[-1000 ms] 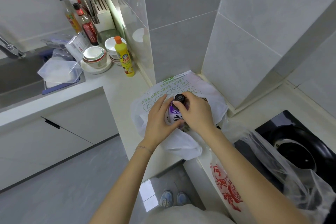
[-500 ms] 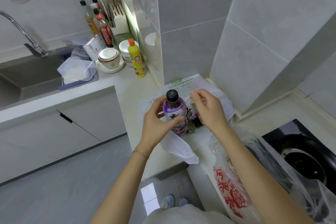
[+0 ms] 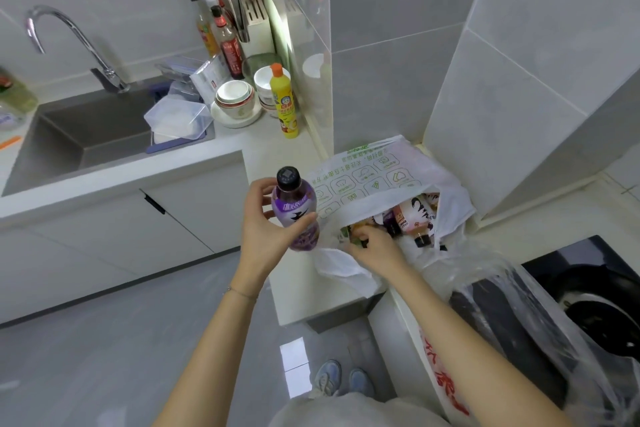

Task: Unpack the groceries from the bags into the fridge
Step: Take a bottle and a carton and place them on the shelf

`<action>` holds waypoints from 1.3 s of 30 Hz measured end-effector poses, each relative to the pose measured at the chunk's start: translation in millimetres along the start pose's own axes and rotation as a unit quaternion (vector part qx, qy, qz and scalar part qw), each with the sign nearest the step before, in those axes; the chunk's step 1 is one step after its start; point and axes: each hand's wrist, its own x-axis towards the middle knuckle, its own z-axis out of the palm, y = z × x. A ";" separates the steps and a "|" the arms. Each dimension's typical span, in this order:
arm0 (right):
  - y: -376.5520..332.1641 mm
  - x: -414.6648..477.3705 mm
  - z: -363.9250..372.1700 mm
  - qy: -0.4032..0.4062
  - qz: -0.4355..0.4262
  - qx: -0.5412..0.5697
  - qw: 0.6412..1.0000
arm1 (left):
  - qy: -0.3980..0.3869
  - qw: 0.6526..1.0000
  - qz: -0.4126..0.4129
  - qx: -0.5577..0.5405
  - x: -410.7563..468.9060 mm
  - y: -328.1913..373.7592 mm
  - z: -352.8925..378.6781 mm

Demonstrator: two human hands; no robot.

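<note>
White kitchen countertop point(image 3: 263, 149) in a grey-tiled corner. A white plastic grocery bag with green print point(image 3: 374, 173) lies on its side on it, mouth facing the person.

Left hand point(image 3: 263, 232): thumb and fingers wrapped round a purple-labelled drink bottle with a black cap point(image 3: 294, 208). The bottle is upright, clear of the bag, and held over the counter edge just left of the bag mouth.

Right hand point(image 3: 374, 250): in the bag mouth, fingers curled down onto the contents. Can't tell if it has actually gripped anything.

A pink-labelled bottle with a dark cap point(image 3: 414, 217) lies inside the bag among other bottles.

A clear plastic bag with red print point(image 3: 502, 288) sits right of the white bag, partly over the black hob point(image 3: 588, 270).

A yellow squeeze bottle with an orange cap point(image 3: 283, 104) stands near the steel sink point(image 3: 69, 135).
</note>
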 end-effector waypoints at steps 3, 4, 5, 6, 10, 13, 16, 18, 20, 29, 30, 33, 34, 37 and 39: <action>3.6 0.1 14.8 -0.003 -0.002 0.030 1.000 | -0.001 1.000 -0.024 0.017 -10.2 -17.3 4.2; 3.6 0.3 18.1 -0.006 -0.004 0.040 0.999 | 0.001 0.999 -0.031 0.019 -12.8 -22.4 5.6; 4.4 0.9 21.4 -0.007 -0.002 0.047 0.999 | 0.004 0.999 -0.038 0.019 -14.9 -27.3 6.9; 4.7 1.3 24.3 -0.004 0.000 0.054 0.999 | 0.006 0.999 -0.043 0.019 -16.4 -31.8 8.4; 9.2 3.0 31.6 0.015 0.006 0.098 0.995 | 0.009 0.998 -0.055 0.022 -19.0 -41.9 15.9; 16.7 1.5 33.6 0.018 0.022 0.134 0.991 | 0.006 0.998 -0.055 0.029 -19.5 -48.2 18.3; 28.7 -3.6 32.0 0.042 0.047 0.153 0.986 | -0.007 0.998 -0.050 0.035 -16.6 -55.6 18.3; 34.7 -8.9 28.9 0.057 0.057 0.151 0.985 | -0.012 0.998 -0.044 0.041 -14.3 -60.0 20.2; 37.8 -14.3 25.4 0.068 0.055 0.137 0.987 | -0.008 0.998 -0.041 0.050 -12.0 -64.2 23.6; 19.5 -20.4 19.5 0.086 -0.029 0.131 0.987 | -0.001 0.998 -0.049 0.048 -4.0 -77.9 20.1; 15.6 -19.4 18.9 0.089 -0.027 0.131 0.987 | -0.004 0.998 -0.048 0.048 -4.4 -77.5 18.1; 4.9 -11.8 16.8 0.100 -0.016 0.113 0.988 | -0.010 0.997 -0.054 0.046 -6.8 -79.6 13.8; 3.6 -7.7 17.2 0.106 -0.011 0.105 0.989 | -0.009 0.997 -0.063 0.044 -8.2 -81.4 12.7; 0.3 1.9 20.0 0.118 -0.003 0.077 0.990 | -0.006 0.995 -0.088 0.049 -10.8 -87.9 10.2; -3.5 5.2 21.4 0.121 -0.005 0.073 0.990 | -0.006 0.993 -0.100 0.059 -10.6 -92.8 7.8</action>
